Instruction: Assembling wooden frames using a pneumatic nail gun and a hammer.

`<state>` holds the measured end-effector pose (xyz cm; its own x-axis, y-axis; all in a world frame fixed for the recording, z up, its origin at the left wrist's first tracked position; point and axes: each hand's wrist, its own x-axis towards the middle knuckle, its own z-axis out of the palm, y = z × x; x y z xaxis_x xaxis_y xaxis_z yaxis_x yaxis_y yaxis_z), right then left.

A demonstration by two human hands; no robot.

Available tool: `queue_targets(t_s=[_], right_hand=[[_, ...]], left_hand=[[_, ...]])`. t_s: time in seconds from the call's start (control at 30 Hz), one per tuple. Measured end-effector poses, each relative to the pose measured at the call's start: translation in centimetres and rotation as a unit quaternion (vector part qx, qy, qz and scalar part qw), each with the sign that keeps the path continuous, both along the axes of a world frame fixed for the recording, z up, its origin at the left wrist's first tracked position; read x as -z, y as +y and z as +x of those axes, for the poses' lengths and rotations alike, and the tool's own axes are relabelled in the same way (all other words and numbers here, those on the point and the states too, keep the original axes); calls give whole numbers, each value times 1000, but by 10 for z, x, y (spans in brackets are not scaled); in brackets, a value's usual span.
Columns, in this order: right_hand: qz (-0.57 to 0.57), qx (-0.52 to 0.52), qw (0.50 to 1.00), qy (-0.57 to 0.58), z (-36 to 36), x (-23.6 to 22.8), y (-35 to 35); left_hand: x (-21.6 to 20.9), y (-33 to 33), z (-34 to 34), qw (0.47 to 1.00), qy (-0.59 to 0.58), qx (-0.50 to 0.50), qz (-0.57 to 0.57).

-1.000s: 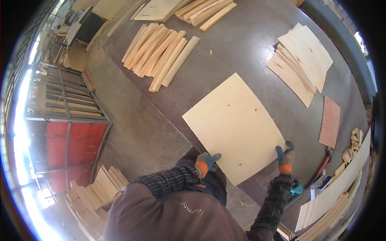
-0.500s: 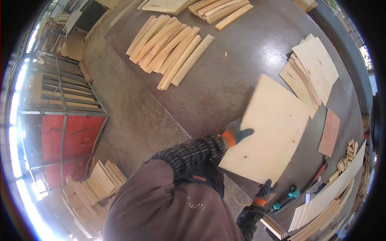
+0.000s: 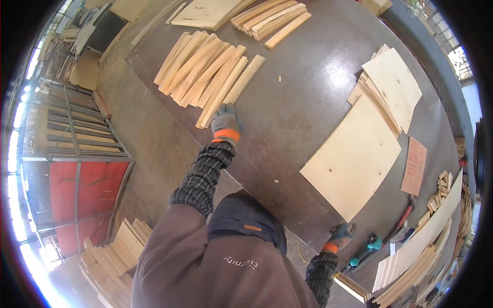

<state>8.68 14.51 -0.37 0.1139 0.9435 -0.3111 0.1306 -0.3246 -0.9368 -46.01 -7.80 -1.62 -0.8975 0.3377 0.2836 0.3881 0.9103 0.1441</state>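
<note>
"On the worktop's left, what's by the wooden strips?"

"Left hand, fingers at their near ends; whether it grips one, I can't tell. They lie loose, apparently fastened to nothing."

"And rightward?"

"One bare wooden panel, flat, its far end meeting the sheet stack; its placing looks done. Just beside its near corner, the right hand, fingers parted, seems empty. Past it, a power tool lies unheld."

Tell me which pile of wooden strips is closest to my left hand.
The larger, fanned pile of pale wooden strips: your grey gloved left hand is at its near end, while the smaller pale wooden strip pile lies farther away.
</note>
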Motion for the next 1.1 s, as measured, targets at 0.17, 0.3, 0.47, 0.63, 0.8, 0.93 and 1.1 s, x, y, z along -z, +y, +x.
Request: queue_targets(t_s=[0.17,0.3,0.47,0.63,0.8,0.93,1.1], right_hand=[[-87,-62,994,-36,0,0,-37],[-77,-108,991,-25,-6,3,-67],[-152,-189,969,-36,-16,6,-86],[-146,-268,951,-38,-15,-1,-94],[-15,-333,926,-176,-19,-11,-103],[24,-407,902,-143,-24,-24,-104],[46,-413,861,-292,-13,-31,-95]], left_hand=[[-5,16,-29,984,-138,-95,-55],[-3,16,-47,983,-150,-108,11],[4,11,-63,948,-289,-127,49],[2,14,-65,939,-333,-73,-48],[0,25,51,816,-577,-26,3],[-9,45,196,747,-659,-70,46],[-16,93,299,503,-843,-144,120]])
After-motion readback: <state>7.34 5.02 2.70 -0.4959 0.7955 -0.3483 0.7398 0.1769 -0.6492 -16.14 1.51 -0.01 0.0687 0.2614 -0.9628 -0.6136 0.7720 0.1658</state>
